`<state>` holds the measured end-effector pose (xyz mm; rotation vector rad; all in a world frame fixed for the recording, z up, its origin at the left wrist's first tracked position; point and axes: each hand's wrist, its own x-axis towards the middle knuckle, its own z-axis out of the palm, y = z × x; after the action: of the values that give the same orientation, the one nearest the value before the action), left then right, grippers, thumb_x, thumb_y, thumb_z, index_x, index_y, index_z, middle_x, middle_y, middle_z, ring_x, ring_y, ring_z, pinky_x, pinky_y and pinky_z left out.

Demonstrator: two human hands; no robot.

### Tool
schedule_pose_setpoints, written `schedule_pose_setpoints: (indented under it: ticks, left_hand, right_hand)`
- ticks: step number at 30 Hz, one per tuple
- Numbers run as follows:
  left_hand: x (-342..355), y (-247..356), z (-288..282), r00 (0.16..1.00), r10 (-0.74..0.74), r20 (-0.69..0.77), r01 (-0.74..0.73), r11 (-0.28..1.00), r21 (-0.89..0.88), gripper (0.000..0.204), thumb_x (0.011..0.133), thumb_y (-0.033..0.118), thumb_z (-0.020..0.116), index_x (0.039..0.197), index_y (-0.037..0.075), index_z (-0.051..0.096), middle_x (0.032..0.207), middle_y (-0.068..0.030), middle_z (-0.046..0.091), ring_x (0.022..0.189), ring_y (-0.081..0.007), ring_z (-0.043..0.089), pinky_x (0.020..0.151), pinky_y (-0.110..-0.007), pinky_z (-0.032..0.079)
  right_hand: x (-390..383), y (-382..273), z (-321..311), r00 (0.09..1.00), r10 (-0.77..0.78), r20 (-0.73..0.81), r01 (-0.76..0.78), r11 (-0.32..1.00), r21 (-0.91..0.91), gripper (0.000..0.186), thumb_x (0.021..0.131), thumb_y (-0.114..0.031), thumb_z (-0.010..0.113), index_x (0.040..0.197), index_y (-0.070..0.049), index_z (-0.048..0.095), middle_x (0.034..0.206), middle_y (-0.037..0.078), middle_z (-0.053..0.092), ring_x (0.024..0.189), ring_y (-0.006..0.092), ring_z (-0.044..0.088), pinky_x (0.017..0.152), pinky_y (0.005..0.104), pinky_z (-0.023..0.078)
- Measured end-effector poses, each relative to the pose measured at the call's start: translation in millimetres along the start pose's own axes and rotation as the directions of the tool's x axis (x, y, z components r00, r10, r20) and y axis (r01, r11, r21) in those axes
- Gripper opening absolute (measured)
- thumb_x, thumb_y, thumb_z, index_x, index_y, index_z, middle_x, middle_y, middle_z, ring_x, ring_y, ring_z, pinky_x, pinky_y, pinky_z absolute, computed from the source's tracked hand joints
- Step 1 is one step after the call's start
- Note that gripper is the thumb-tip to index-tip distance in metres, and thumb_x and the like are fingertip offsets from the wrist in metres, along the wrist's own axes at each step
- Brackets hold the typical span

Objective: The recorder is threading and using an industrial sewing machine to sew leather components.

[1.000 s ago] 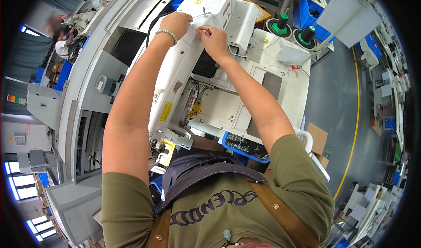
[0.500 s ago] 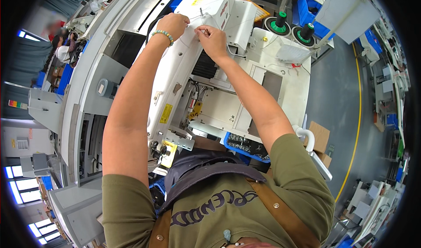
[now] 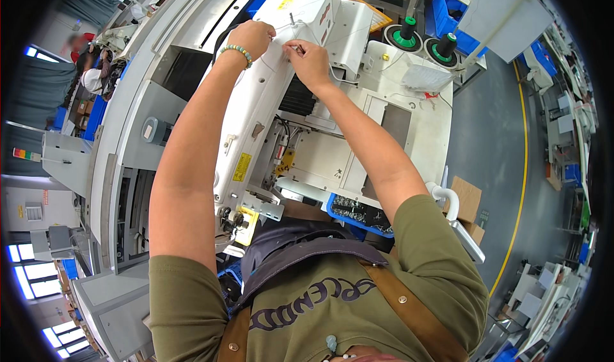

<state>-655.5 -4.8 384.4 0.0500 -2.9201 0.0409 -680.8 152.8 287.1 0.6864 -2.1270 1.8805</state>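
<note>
Both hands are raised over the white arm of an industrial sewing machine (image 3: 248, 109). My left hand (image 3: 251, 40), with a beaded bracelet at its wrist, is closed, thumb and fingertips pinched together. Just to its right, my right hand (image 3: 309, 62) is closed in a pinch too, a small gap apart from the left. A thin pale thread (image 3: 283, 27) runs at the fingertips; its exact course is hard to make out. Beyond the fingers a small metal pin (image 3: 292, 19) stands up from the machine's top.
Two thread cones with green and black tops, a green cone (image 3: 405, 34) and a darker cone (image 3: 444, 47), stand at the right rear. A blue tray (image 3: 362, 224) with dark contents sits near my body. Cardboard boxes (image 3: 465, 202) lie on the floor at right.
My right hand has shifted very slightly, its fingertips a little lower and to the left. The left hand stays nearly still, both pinches kept.
</note>
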Motion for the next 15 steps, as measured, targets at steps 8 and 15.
schedule_pose_setpoints:
  ticks: [8, 15]
  left_hand:
    - [-0.6, -1.6, 3.4, 1.000, 0.016, 0.023, -0.016, 1.000, -0.008, 0.025, 0.087, 0.014, 0.068, 0.111, 0.014, 0.077, 0.100, -0.0129, 0.076, 0.094, -0.0314, 0.071, 0.089, -0.041, 0.055]
    - [-2.1, 0.7, 0.5, 0.999, 0.000, 0.032, 0.000, 1.000, -0.004, 0.027, 0.086, 0.015, 0.070, 0.112, 0.013, 0.076, 0.103, -0.0130, 0.076, 0.097, -0.0313, 0.071, 0.091, -0.041, 0.055]
  right_hand:
    - [0.3, 5.4, 3.4, 1.000, 0.020, -0.006, -0.019, 0.997, 0.074, 0.016, 0.089, -0.015, 0.074, 0.096, -0.002, 0.078, 0.056, -0.002, 0.050, 0.054, 0.0055, 0.045, 0.055, 0.0260, 0.043]
    - [0.0, 5.3, 1.0, 1.000, 0.016, 0.010, -0.016, 1.000, 0.018, 0.015, 0.086, -0.019, 0.073, 0.091, -0.006, 0.079, 0.061, 0.009, 0.065, 0.052, 0.0175, 0.058, 0.054, 0.0319, 0.045]
